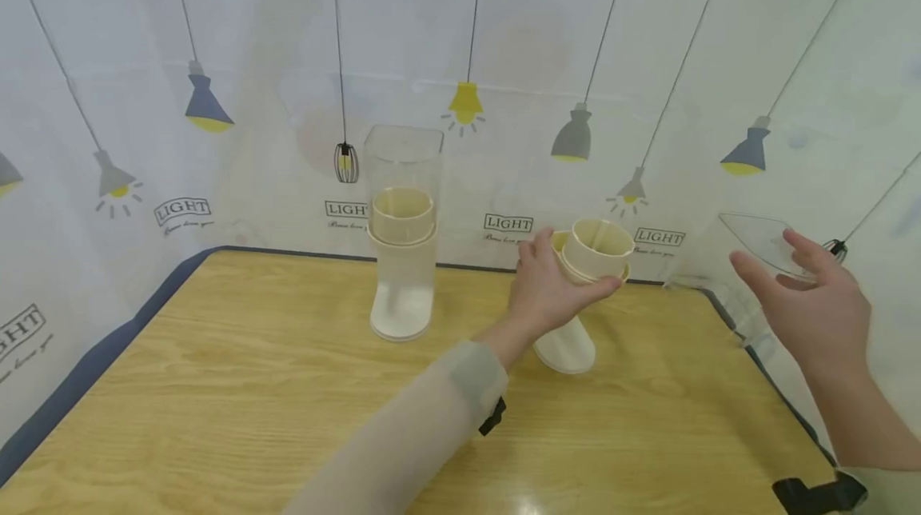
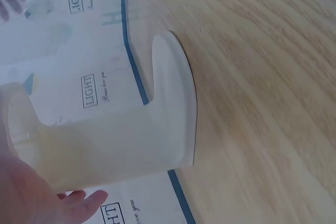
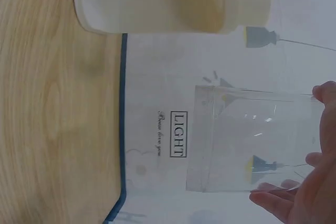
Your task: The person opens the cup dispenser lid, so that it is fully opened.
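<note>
My left hand (image 1: pixel 550 279) (image 2: pixel 31 198) grips the upper part of a white stand (image 1: pixel 564 347) (image 2: pixel 126 140) (image 3: pixel 142 3), just below its cream round collar (image 1: pixel 603 247). The stand's foot rests on the table. To the right, raised off the table, my right hand (image 1: pixel 827 311) (image 3: pixel 310 182) holds a clear, see-through container (image 1: pixel 766 243) (image 3: pixel 241 140) between thumb and fingers. In the right wrist view the container lies sideways in the picture, apart from the stand. Part of the collar is hidden behind my left fingers in the head view.
A similar white stand (image 1: pixel 403 283) stands left of my left hand, with a clear container (image 1: pixel 403 167) upright on top. Both are near the back edge of the wooden table (image 1: pixel 237 387). Behind rises a white sheet (image 1: pixel 273 99) printed with lamps.
</note>
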Demonstrator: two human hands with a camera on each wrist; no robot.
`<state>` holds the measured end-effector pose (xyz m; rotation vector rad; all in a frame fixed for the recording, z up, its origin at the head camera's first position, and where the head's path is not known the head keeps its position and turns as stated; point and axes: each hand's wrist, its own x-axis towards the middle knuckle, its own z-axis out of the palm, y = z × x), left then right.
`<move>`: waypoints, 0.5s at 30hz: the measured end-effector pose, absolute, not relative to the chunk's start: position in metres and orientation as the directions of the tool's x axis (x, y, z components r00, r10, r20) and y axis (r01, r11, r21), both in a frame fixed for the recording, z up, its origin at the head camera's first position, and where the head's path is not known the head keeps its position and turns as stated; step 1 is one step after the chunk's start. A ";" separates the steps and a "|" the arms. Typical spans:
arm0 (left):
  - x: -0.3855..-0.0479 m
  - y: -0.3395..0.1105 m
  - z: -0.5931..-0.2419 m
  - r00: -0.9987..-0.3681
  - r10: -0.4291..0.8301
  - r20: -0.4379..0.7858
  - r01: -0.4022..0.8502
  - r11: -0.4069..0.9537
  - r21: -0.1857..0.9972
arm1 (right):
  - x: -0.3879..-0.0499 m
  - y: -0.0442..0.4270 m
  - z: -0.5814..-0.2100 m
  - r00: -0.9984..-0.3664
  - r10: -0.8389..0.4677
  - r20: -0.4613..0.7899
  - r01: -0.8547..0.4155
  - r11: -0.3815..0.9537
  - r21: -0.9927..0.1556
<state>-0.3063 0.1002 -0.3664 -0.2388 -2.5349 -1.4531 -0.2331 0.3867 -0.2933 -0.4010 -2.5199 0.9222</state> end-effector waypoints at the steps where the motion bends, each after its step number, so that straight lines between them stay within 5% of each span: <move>1: -0.307 0.099 -0.366 -0.967 0.045 0.251 0.241 0.491 0.837 | -0.236 0.390 -0.298 -0.871 0.398 0.287 0.123 0.743 -0.658; 15: -0.324 0.084 -0.361 -0.967 0.157 0.199 0.249 0.442 0.862 | -0.273 0.422 -0.355 -0.935 0.293 0.202 0.097 0.758 -0.646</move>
